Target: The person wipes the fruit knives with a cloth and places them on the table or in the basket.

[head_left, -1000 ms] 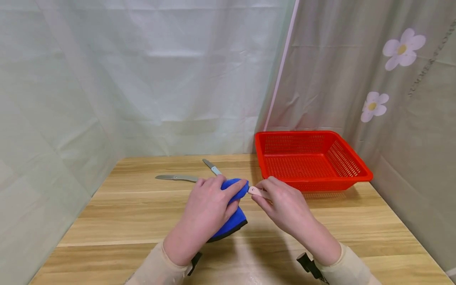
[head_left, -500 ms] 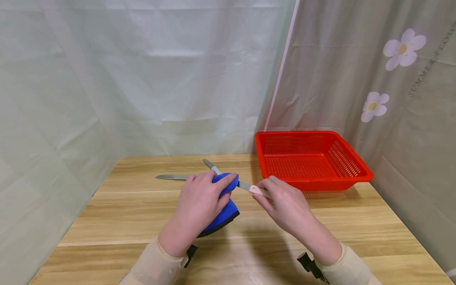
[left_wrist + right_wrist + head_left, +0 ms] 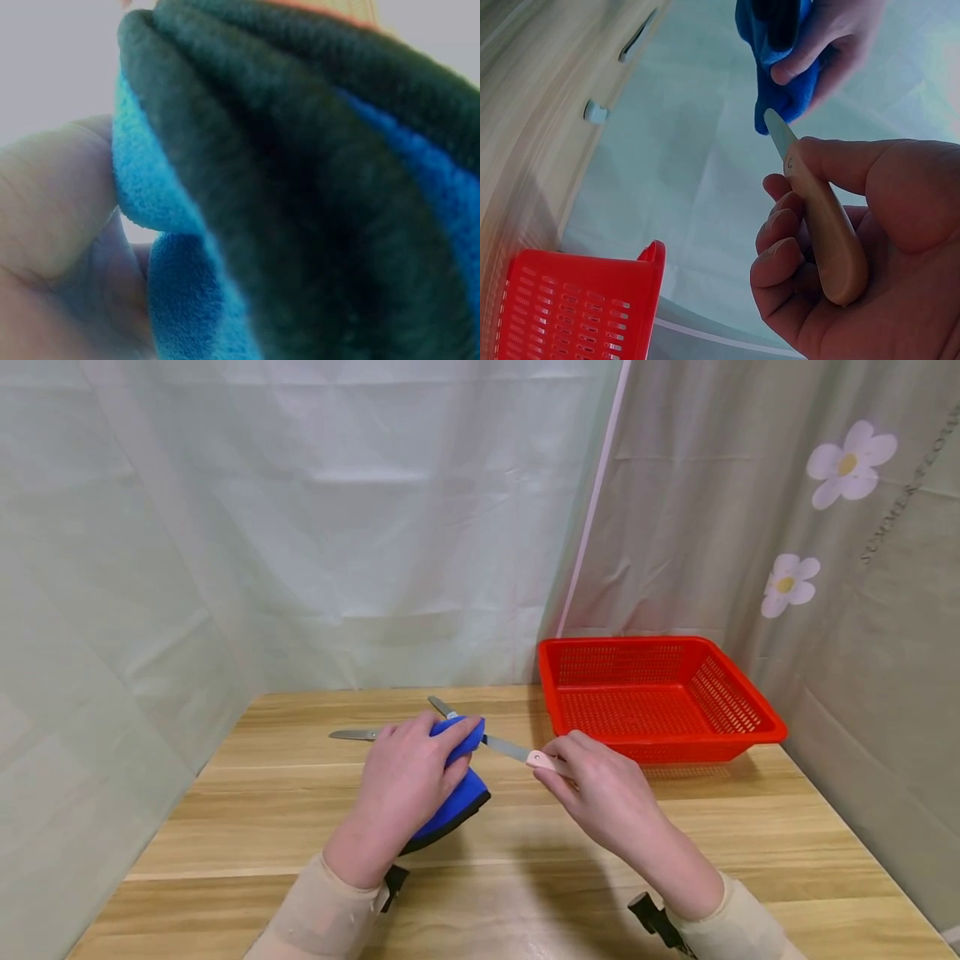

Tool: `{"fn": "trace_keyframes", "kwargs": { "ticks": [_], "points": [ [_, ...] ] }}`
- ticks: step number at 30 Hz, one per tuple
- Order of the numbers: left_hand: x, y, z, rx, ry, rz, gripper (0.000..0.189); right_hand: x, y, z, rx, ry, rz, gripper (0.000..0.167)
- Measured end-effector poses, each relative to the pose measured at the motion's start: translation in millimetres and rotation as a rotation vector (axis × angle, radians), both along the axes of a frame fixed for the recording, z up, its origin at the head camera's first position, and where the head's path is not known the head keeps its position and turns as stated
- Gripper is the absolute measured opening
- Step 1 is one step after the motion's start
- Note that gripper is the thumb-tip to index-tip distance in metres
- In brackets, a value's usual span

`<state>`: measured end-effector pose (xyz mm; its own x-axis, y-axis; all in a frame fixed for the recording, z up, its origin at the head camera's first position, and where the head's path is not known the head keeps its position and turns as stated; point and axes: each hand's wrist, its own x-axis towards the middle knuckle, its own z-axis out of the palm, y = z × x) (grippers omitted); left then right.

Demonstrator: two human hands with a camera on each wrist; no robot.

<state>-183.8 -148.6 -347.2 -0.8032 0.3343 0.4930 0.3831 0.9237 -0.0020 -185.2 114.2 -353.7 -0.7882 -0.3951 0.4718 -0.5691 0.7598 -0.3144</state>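
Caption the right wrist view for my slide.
Right hand gripping a knife, blade pointing toward the blue cloth in the left hand.

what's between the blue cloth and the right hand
In the head view, the knife blade and front of its pale handle lie between the blue cloth and right hand.

Left hand (image 3: 408, 768): back upward, thumb and fingers pinching. Right hand (image 3: 600, 777): back upward, fingers curled, thumb pressing. Set near each other, apart. Forearms (image 3: 684, 870): extended forward, angled inward.
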Motion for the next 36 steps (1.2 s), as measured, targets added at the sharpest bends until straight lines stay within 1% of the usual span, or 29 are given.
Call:
{"fn": "trace_keyframes", "kwargs": {
  "ticks": [5,10,14,17,21,24,27,30,33,36],
  "points": [
    [-3.2,-5.9,-1.7,0.021,-0.003,0.011,0.044,0.7,4,1.1,0.015,0.02,-0.018,0.02],
    [-4.6,-11.7,-4.8,0.026,-0.008,0.022,0.043,-2.8,11,7.4,0.04,0.039,-0.036,0.02],
    [-4.9,-12.3,-3.3,0.026,-0.018,0.009,0.043,-7.7,20,13.2,0.045,0.031,-0.063,0.019],
    [-4.2,-12.4,-1.1,0.029,-0.03,0.004,0.042,-13.0,27,15.9,0.052,0.021,-0.079,0.015],
    [-2.0,-13.7,0.6,0.03,-0.047,0.003,0.043,-25.1,36,20.1,0.077,0.004,-0.092,0.015],
    [-0.3,-14.2,0.8,0.027,-0.056,-0.003,0.044,-35.7,43,25.2,0.103,-0.032,-0.107,0.016],
    [-0.8,-15.5,-1.8,0.027,-0.065,-0.007,0.045,-48.4,49,29.9,0.141,-0.074,-0.129,0.015],
    [-1.1,-17.1,-4.2,0.026,-0.067,-0.006,0.046,-60.9,51,33.9,0.194,-0.094,-0.153,0.014],
    [-2.1,-18.7,-6.5,0.02,-0.06,-0.012,0.046,-72.8,52,36.8,0.248,-0.108,-0.179,0.014],
    [-3.4,-20.1,-8.5,0.016,-0.052,-0.023,0.046,-84.1,51,39.2,0.284,-0.152,-0.198,0.015]
  ]
}}
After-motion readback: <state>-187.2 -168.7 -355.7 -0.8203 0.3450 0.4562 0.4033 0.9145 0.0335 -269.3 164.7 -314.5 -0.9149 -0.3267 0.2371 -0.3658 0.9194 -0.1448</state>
